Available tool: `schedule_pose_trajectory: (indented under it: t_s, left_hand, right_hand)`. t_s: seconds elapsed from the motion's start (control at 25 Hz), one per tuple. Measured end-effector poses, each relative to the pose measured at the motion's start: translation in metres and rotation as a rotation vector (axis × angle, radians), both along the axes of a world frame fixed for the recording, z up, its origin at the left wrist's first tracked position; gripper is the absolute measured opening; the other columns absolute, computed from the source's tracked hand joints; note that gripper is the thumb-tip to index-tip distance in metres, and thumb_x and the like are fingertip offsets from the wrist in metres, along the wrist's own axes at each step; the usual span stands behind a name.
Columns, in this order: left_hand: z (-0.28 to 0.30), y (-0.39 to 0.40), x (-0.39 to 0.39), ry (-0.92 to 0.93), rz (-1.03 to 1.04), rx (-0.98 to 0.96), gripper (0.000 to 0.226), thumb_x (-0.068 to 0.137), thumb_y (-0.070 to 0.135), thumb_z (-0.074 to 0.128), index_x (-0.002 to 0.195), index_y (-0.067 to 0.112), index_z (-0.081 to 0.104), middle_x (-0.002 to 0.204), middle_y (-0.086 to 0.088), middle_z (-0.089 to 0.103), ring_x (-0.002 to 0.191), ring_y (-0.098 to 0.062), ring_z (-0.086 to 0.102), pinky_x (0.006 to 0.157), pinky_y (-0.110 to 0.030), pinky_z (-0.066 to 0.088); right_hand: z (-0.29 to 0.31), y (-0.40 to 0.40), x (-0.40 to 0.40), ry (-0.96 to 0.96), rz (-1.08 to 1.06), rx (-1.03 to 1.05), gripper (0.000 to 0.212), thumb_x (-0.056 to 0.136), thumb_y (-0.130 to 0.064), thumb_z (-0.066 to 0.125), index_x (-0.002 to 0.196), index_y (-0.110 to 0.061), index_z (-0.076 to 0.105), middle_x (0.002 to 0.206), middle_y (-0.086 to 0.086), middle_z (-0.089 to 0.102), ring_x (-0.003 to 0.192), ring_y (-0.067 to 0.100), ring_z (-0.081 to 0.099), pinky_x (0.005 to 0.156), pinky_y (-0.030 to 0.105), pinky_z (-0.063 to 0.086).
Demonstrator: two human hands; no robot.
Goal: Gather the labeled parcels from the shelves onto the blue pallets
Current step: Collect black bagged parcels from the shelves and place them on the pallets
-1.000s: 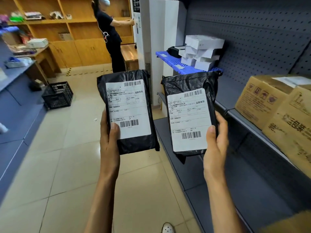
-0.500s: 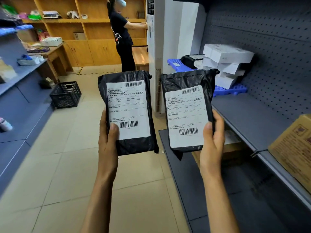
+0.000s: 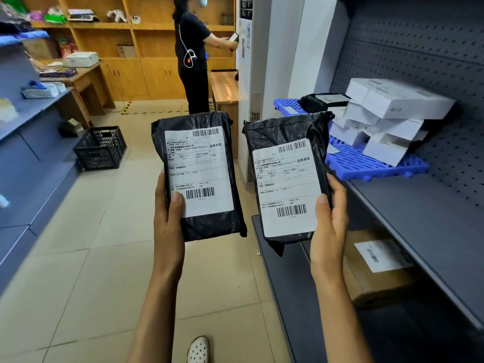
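1. In the head view, we see the left hand (image 3: 167,226) clamped on the lower left edge of a black plastic mailer bag with a white printed shipping label (image 3: 199,174). The thumb lies flat on the label's lower left corner, and the other fingers wrap behind the bag, out of sight.
2. The right hand (image 3: 328,231) grips a second black plastic mailer bag with a white label (image 3: 286,179) the same way: thumb pressed on the label's lower right corner, the remaining fingers curled round the bag's right edge and behind it.
3. Both bags stand upright in the air, labels facing us, just beside each other but apart, above the beige tiled floor (image 3: 86,258).
4. To the right, on the grey metal shelf (image 3: 419,210), lies a blue slatted plastic pallet (image 3: 366,166) carrying a stack of white cardboard boxes (image 3: 392,108) and a black pouch (image 3: 314,102) at its far end.
5. On the level below rests a brown cardboard box with a white label (image 3: 377,268), near the right wrist.
6. Farther off, a black plastic crate (image 3: 100,148) sits on the floor, and a person in dark clothes (image 3: 195,56) stands by the wooden shelving (image 3: 110,35).
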State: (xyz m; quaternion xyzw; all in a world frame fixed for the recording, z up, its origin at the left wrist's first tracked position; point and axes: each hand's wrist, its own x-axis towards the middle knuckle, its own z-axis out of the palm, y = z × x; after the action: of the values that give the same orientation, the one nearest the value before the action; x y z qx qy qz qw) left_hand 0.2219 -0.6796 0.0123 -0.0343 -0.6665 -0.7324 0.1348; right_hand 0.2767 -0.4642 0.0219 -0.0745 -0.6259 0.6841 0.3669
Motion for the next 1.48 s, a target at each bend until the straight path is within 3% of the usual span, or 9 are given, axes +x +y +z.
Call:
schedule_pose_trajectory:
  t_s: [0.16, 0.36, 0.48, 0.6, 0.76, 1.08, 1.24, 1.32, 1.48]
  left_hand:
    - [0.005, -0.007, -0.085, -0.017, -0.024, -0.021, 0.047, 0.11, 0.035, 0.04, 0.154, 0.049, 0.032, 0.152, 0.018, 0.052, 0.138, -0.011, 0.053, 0.111, -0.063, 0.042]
    - [0.015, -0.021, -0.186, -0.014, -0.089, -0.033, 0.045, 0.11, 0.039, 0.041, 0.15, 0.058, 0.033, 0.153, 0.02, 0.05, 0.14, -0.011, 0.051, 0.113, -0.062, 0.042]
    - [0.018, -0.031, -0.249, 0.001, -0.126, -0.03, 0.043, 0.109, 0.04, 0.041, 0.148, 0.059, 0.035, 0.153, 0.021, 0.049, 0.141, -0.011, 0.05, 0.113, -0.062, 0.041]
    - [0.019, -0.039, -0.297, 0.026, -0.159, -0.026, 0.043, 0.109, 0.04, 0.042, 0.145, 0.062, 0.037, 0.155, 0.024, 0.046, 0.143, -0.007, 0.046, 0.117, -0.056, 0.04]
    - [0.013, -0.045, -0.348, -0.014, -0.204, -0.028, 0.041, 0.109, 0.041, 0.042, 0.139, 0.068, 0.038, 0.153, 0.026, 0.046, 0.143, -0.007, 0.046, 0.117, -0.059, 0.039]
    - [-0.003, -0.03, -0.424, -0.015, -0.196, -0.007, 0.043, 0.109, 0.042, 0.043, 0.148, 0.057, 0.037, 0.155, 0.023, 0.046, 0.144, -0.009, 0.046, 0.119, -0.058, 0.037]
    - [-0.007, 0.002, -0.46, -0.051, -0.211, 0.004, 0.04, 0.11, 0.038, 0.041, 0.138, 0.066, 0.042, 0.149, 0.023, 0.052, 0.14, -0.015, 0.051, 0.113, -0.072, 0.031]
    - [-0.003, 0.022, -0.481, -0.06, -0.225, 0.007, 0.04, 0.11, 0.036, 0.04, 0.137, 0.065, 0.043, 0.147, 0.023, 0.054, 0.138, -0.014, 0.053, 0.11, -0.073, 0.031]
    - [0.011, 0.069, -0.535, -0.081, -0.27, -0.029, 0.041, 0.109, 0.039, 0.04, 0.141, 0.064, 0.04, 0.147, 0.025, 0.054, 0.138, -0.013, 0.052, 0.112, -0.071, 0.029]
  right_hand:
    - [0.005, -0.01, -0.075, 0.01, -0.02, -0.026, 0.04, 0.107, 0.001, 0.032, 0.134, -0.022, 0.049, 0.108, -0.029, 0.07, 0.102, -0.009, 0.064, 0.08, 0.011, 0.05]
    - [0.011, -0.027, -0.166, -0.009, -0.085, -0.098, 0.04, 0.105, -0.003, 0.033, 0.136, -0.017, 0.055, 0.118, -0.008, 0.07, 0.106, 0.004, 0.067, 0.082, 0.017, 0.053]
    - [0.014, -0.04, -0.225, 0.007, -0.126, -0.129, 0.042, 0.105, -0.004, 0.033, 0.135, -0.018, 0.058, 0.12, -0.007, 0.07, 0.111, 0.005, 0.067, 0.086, 0.017, 0.053]
    - [0.012, -0.05, -0.269, 0.014, -0.139, -0.135, 0.043, 0.101, -0.011, 0.033, 0.135, -0.018, 0.059, 0.129, 0.0, 0.069, 0.122, 0.014, 0.064, 0.103, 0.035, 0.052]
    - [0.003, -0.059, -0.315, -0.015, -0.161, -0.157, 0.044, 0.104, -0.007, 0.031, 0.139, -0.012, 0.058, 0.131, 0.003, 0.069, 0.123, 0.017, 0.064, 0.109, 0.047, 0.049]
    - [-0.006, -0.04, -0.383, -0.031, -0.212, -0.112, 0.043, 0.108, -0.008, 0.028, 0.142, -0.014, 0.054, 0.13, 0.001, 0.069, 0.121, 0.015, 0.065, 0.105, 0.044, 0.053]
    - [-0.002, -0.017, -0.419, -0.002, -0.227, -0.089, 0.042, 0.109, -0.007, 0.029, 0.136, -0.026, 0.056, 0.12, -0.021, 0.071, 0.118, 0.001, 0.064, 0.093, 0.02, 0.055]
    - [0.004, 0.0, -0.442, 0.006, -0.239, -0.083, 0.044, 0.109, -0.005, 0.029, 0.126, -0.035, 0.056, 0.11, -0.034, 0.07, 0.111, -0.008, 0.064, 0.086, 0.011, 0.052]
    - [0.009, 0.048, -0.498, -0.006, -0.322, -0.088, 0.037, 0.109, -0.01, 0.034, 0.133, -0.031, 0.053, 0.117, -0.029, 0.066, 0.116, -0.007, 0.061, 0.098, 0.02, 0.052]
